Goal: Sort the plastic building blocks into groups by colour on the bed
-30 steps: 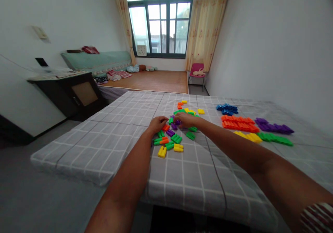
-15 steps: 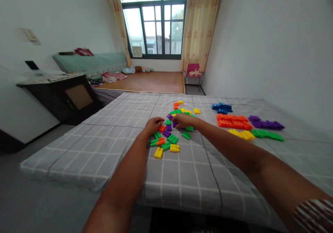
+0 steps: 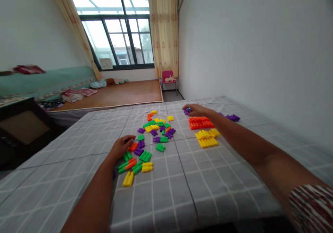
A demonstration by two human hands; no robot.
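Observation:
My left hand [image 3: 123, 146] rests on the checked cloth at the near left of a loose spread of toy building pieces. Its fingers are curled together beside an orange building piece [image 3: 133, 147]; anything inside them is hidden. My right hand [image 3: 195, 110] reaches to the far right, its fingers closed around a purple building piece [image 3: 185, 111]. A bit of blue piece [image 3: 188, 109] shows at those fingers, and the hand covers most of what lies behind. Just nearer lie sorted orange pieces [image 3: 201, 122] and yellow pieces [image 3: 206, 138].
Green pieces [image 3: 145, 156], yellow pieces [image 3: 128, 179] and purple ones are scattered mid-table. More purple pieces [image 3: 232, 118] lie beyond my right forearm, which hides part of the sorted groups. A white wall [image 3: 249, 52] borders the right side; a pink chair [image 3: 169, 77] stands behind.
My right hand has moved from the mixed spread to the sorted groups on the right, carrying a purple piece. My left hand stays beside the spread. The view has turned right.

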